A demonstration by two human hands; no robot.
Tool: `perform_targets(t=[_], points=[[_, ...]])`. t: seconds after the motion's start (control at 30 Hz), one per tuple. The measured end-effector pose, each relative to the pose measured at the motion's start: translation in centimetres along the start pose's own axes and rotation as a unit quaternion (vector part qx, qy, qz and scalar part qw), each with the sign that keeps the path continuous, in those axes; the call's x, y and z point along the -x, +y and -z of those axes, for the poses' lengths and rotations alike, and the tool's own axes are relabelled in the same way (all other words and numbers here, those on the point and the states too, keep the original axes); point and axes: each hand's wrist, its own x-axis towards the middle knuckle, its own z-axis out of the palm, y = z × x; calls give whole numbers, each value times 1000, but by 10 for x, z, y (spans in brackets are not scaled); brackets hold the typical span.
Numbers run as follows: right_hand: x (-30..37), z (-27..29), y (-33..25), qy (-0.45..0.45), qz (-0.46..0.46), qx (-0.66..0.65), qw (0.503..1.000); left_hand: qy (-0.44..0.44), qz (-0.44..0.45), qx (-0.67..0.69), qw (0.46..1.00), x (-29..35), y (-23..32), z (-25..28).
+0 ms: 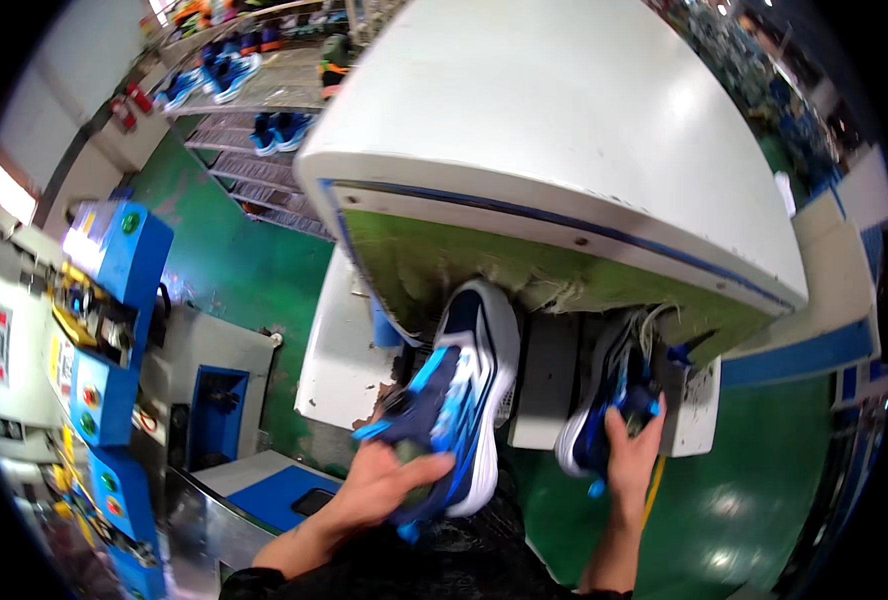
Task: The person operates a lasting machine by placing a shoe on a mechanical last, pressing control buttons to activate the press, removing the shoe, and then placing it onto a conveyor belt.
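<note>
My left hand (384,485) is closed round the heel end of a blue-and-white sneaker (454,395), thumb on its collar. That sneaker is tilted, its toe pointing at the opening beneath a white machine housing (564,110). On the right, a second dark-blue sneaker (589,425) with a white sole is gripped at the heel by my right hand (632,450). Its toe reaches under the ragged green flap (534,265) that hangs across the opening. Bright-blue pieces show at both heels. What fills the collars is partly hidden by my fingers.
A rack (254,95) with several sneakers stands at the far left. Nearer on the left is a machine with blue control boxes (104,395) and buttons. The housing's white base (339,350) juts out beside the opening. Green floor (764,480) lies to the right.
</note>
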Motion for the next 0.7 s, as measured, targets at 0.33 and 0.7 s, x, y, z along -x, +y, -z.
perform_targets(t=[0.33,0.7], points=[[-28,-35,-40,147,300,-81,939,118,-319,-311,888,-79,-44,-19],[-87,-133,-85,-216,235,61,946,111,-85,-99,985,78,-105,53]])
